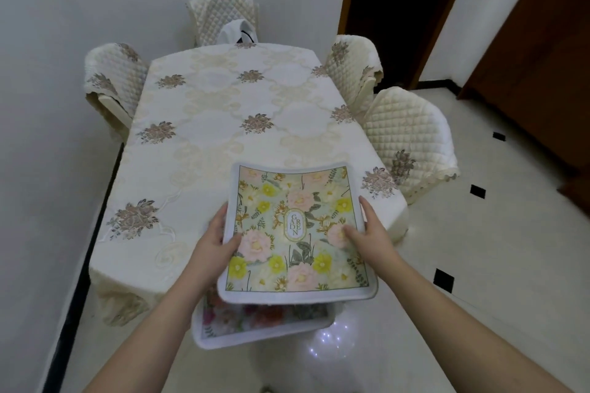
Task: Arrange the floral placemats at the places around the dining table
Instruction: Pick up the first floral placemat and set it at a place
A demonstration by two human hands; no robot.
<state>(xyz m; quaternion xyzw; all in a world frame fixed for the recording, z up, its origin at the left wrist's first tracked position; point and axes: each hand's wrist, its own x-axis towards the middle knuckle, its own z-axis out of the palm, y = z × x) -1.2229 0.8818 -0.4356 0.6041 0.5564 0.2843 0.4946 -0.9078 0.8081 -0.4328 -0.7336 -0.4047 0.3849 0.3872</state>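
A floral placemat (297, 230) with pink and yellow flowers and a "GARDEN" label is held above the near end of the dining table (223, 124). My left hand (212, 241) grips its left edge, thumb on top. My right hand (372, 234) grips its right edge, thumb on the printed face. Beneath it a second floral placemat (255, 325) sticks out toward me, mostly hidden; what holds it up cannot be seen.
The table wears a cream tablecloth with embroidered bouquets. Quilted covered chairs stand at the left (111, 80), the far end (223, 19) and the right (354, 67) (412, 140). A white wall runs along the left; tiled floor and a dark doorway (399, 9) lie to the right.
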